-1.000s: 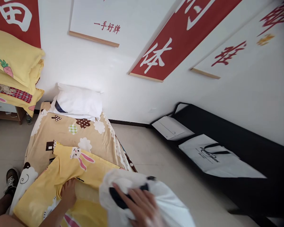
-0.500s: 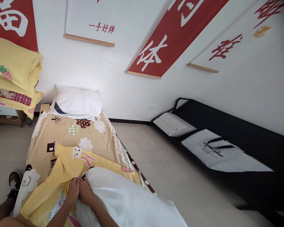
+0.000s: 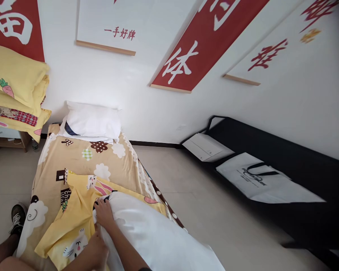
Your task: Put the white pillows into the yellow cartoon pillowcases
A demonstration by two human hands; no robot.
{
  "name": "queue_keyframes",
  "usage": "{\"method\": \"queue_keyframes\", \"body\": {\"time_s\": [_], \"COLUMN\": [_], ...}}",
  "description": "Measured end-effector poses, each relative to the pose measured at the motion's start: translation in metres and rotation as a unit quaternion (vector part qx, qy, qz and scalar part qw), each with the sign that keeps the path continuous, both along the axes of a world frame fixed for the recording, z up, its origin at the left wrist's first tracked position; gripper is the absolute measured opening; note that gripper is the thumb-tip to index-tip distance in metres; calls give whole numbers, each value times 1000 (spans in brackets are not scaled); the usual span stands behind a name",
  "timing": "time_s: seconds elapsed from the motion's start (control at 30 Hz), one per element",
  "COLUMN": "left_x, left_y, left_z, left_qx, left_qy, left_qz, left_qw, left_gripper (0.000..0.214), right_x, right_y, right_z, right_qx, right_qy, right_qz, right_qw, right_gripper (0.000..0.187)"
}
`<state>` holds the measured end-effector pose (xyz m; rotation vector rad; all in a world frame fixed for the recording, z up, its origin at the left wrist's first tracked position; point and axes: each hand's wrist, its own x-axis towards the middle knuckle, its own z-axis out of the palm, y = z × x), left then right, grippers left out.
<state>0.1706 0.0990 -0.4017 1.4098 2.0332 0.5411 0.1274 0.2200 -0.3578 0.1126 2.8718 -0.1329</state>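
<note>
A white pillow with dark trim at its near corner lies across the bed, partly over a yellow pillowcase printed with white rabbits. My right hand grips the pillow's corner at the pillowcase's bunched edge, its fingers curled over the dark trim. Lower down and closer to me, my left hand is closed along the pillowcase's edge beside the pillow. It is slightly smeared by motion, and its fingertips are partly hidden.
The bed has a beige patterned sheet and another white pillow at its head. Yellow bedding is piled on a cabinet at left. A black bench to the right holds a white bag and a pale box.
My left hand has slid down toward me, away from my right hand. My right hand has shifted slightly up and forward. The pillowcase's near part has moved and creased differently.
</note>
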Motion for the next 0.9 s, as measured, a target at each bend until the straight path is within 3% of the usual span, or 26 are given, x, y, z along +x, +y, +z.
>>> {"method": "queue_keyframes", "body": {"time_s": [0.13, 0.27, 0.33, 0.4, 0.5, 0.57, 0.63, 0.77, 0.9], "left_x": [-31, -58, -58, -52, -41, -38, -42, -62, -82], "left_y": [-24, -56, -64, -66, -64, -62, -61, -55, -41], "left_z": [21, 39, 41, 39, 35, 33, 32, 26, 18], "left_qx": [-62, -42, -29, -25, -31, -32, -33, -29, -19], "left_qy": [99, 169, 173, 162, 147, 153, 173, 225, 245], "left_qz": [-27, -14, -24, -29, -24, -27, -26, -26, -43], "left_qw": [993, 985, 984, 986, 988, 987, 984, 974, 968], "left_gripper": [23, 25, 24, 23, 21, 21, 24, 26, 18], "right_x": [16, 41, 42, 34, 19, 18, 25, 52, 73], "right_y": [-15, -34, -27, -2, 59, 94, 112, 97, 65], "right_z": [-3, 2, 15, 35, 64, 73, 71, 61, 65], "right_qx": [-26, -86, -128, -168, -161, -125, -107, -106, -82], "right_qy": [-18, -39, -59, -70, -24, -8, -33, -57, -35], "right_qz": [41, 108, 129, 107, -30, -115, -148, -134, -99], "right_qw": [999, 990, 982, 978, 986, 985, 983, 984, 991], "right_gripper": [59, 74, 73, 66, 57, 61, 64, 67, 75]}}
